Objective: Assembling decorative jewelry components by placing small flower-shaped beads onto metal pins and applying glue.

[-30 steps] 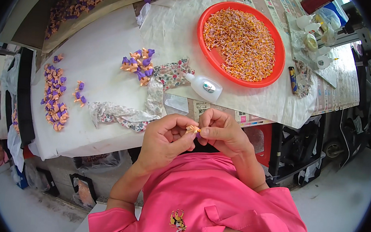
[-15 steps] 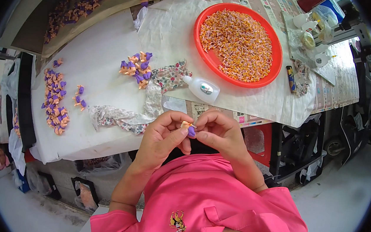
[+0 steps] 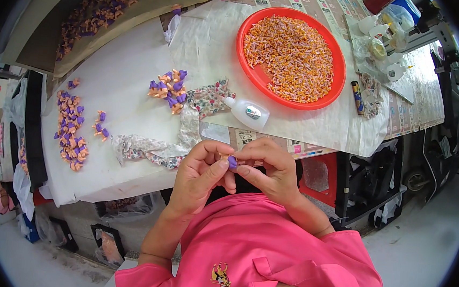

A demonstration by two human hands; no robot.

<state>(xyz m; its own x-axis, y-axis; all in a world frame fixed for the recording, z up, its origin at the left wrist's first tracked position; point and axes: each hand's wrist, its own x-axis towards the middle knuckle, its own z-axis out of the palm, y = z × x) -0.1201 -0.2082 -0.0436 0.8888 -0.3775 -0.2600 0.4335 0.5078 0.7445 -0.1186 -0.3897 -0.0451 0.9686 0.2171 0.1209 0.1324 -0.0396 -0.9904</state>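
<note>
At the far left of the white table [image 3: 126,81], a long row of purple-and-orange pieces [image 3: 70,131] is being kept, with a few more pieces [image 3: 100,125] lying just beside it. Further back, a brown tray [image 3: 116,10] is being filled with many similar pieces. Near the middle of the table, a small pile [image 3: 168,87] of the same pieces is resting beside a patterned cloth [image 3: 209,96], and a strip of patterned fabric [image 3: 148,150] is lying near the table's front edge. A small purple piece [image 3: 232,162] is being held in front of the pink shirt [image 3: 274,255], just below the table's edge: it is being pinched between the thumb and fingers of the left hand [image 3: 200,176], whose fingers are curled narrowly around it, and it is also being gripped by the fingertips of the right hand [image 3: 270,168], likewise closed in tightly. Above the hands, a white glue bottle [image 3: 247,112] is lying on its side. To the right, a red round tray [image 3: 290,51] is being kept full of orange bits, with small bottles [image 3: 383,42] standing beyond it.
</note>
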